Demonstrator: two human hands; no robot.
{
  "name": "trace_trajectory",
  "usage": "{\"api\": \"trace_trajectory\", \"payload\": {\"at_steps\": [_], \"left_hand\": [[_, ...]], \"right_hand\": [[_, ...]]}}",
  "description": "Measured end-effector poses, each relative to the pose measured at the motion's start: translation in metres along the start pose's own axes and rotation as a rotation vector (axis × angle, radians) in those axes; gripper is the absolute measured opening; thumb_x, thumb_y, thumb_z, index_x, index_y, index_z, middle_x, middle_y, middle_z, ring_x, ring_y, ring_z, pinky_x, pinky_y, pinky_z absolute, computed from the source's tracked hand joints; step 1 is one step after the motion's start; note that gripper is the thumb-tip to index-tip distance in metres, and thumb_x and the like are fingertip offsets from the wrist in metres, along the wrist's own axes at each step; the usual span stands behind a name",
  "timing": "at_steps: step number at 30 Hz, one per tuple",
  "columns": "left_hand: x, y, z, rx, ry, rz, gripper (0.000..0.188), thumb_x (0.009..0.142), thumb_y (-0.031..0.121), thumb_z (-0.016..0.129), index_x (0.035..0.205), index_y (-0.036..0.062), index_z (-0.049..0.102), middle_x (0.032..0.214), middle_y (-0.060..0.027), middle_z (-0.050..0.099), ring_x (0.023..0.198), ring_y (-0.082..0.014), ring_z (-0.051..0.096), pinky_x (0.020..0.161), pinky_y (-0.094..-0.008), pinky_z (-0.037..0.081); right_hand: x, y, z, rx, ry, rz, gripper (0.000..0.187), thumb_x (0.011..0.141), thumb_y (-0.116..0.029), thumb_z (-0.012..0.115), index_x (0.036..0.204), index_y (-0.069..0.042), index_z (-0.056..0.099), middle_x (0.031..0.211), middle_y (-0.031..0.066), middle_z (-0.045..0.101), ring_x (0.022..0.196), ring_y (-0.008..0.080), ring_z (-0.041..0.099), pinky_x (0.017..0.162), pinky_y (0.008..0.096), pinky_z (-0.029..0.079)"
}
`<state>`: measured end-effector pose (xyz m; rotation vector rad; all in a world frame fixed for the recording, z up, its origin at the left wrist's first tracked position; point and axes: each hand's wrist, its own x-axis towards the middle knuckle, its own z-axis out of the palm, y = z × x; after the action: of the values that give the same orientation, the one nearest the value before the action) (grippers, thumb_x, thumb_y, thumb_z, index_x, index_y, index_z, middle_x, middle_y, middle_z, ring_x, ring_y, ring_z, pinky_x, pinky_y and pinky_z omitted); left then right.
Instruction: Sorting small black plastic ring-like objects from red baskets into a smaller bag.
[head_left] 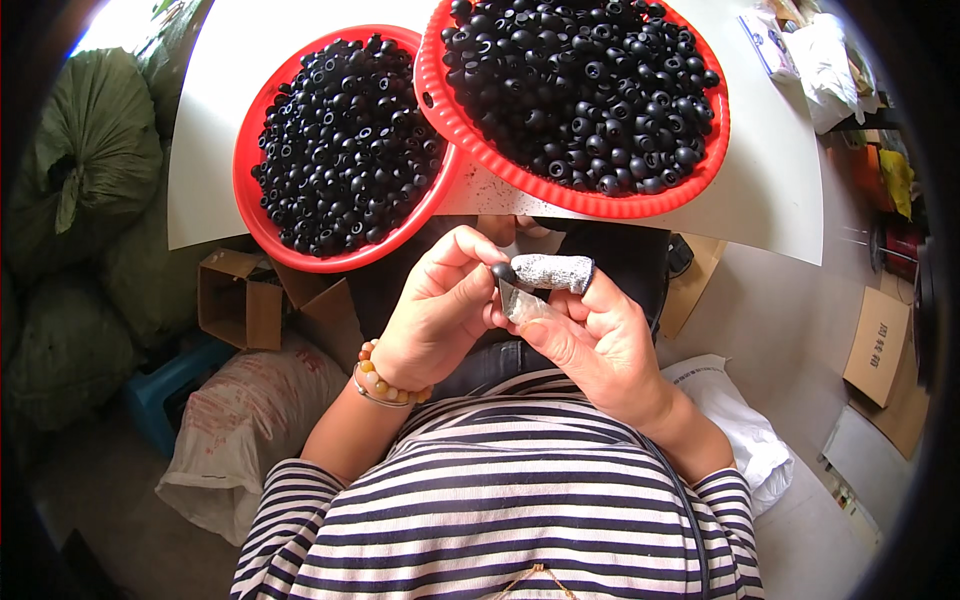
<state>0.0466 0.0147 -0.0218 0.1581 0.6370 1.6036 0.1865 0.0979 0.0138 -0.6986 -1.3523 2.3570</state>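
Close in front of my body, my left hand (445, 305) pinches a small black rounded piece (503, 271) between thumb and fingertips. My right hand (610, 350) is closed on a small flat grey blade (518, 304), whose holding end looks wrapped in something pale and see-through. The blade's edge lies right by the black piece; whether they touch I cannot tell. A white speckled knitted finger cover (552, 271) sits on my right index finger. Beyond my hands, a left red basin (247, 205) and a right red basin (600, 206) are heaped with similar black pieces.
Both basins rest on a white table (770, 190), the left one jutting over its near edge. Dark crumbs lie between them. Open cardboard boxes (240, 300) and a stuffed woven sack (255, 420) stand left; a white bag (735, 420) lies right. Green sacks (85, 140) pile far left.
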Motion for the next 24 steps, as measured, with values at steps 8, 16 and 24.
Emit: {"api": "trace_trajectory", "payload": {"at_steps": [8, 16, 24], "left_hand": [[0.0003, 0.0006, 0.0024, -0.002, 0.017, 0.007, 0.011, 0.088, 0.013, 0.049, 0.097, 0.0063, 0.046, 0.090, -0.0052, 0.056, 0.072, -0.0092, 0.058, 0.066, -0.0258, 0.052], [0.0006, 0.0004, 0.0006, -0.005, 0.005, -0.004, 0.011, 0.089, 0.014, 0.049, 0.096, 0.0059, 0.047, 0.088, -0.0055, 0.057, 0.069, -0.0081, 0.057, 0.065, -0.0253, 0.051], [0.0003, 0.0018, -0.0054, -0.077, -0.092, -0.044, 0.017, 0.087, 0.009, 0.051, 0.101, 0.0056, 0.043, 0.099, -0.0048, 0.053, 0.075, -0.0103, 0.057, 0.067, -0.0209, 0.047]], "right_hand": [[0.0009, -0.0001, -0.0017, -0.018, -0.013, -0.004, 0.029, 0.085, -0.007, 0.055, 0.110, 0.005, 0.047, 0.100, 0.0086, 0.059, 0.093, 0.0097, 0.054, 0.083, 0.0237, 0.043], [0.0011, 0.0027, -0.0018, -0.013, 0.000, -0.013, 0.028, 0.085, -0.006, 0.055, 0.109, 0.004, 0.048, 0.100, 0.0080, 0.059, 0.092, 0.0098, 0.054, 0.083, 0.0237, 0.043], [0.0020, 0.0007, -0.0015, -0.011, 0.004, -0.034, 0.027, 0.085, -0.007, 0.055, 0.109, 0.003, 0.050, 0.096, 0.0072, 0.060, 0.090, 0.0089, 0.054, 0.082, 0.0238, 0.042]]}}
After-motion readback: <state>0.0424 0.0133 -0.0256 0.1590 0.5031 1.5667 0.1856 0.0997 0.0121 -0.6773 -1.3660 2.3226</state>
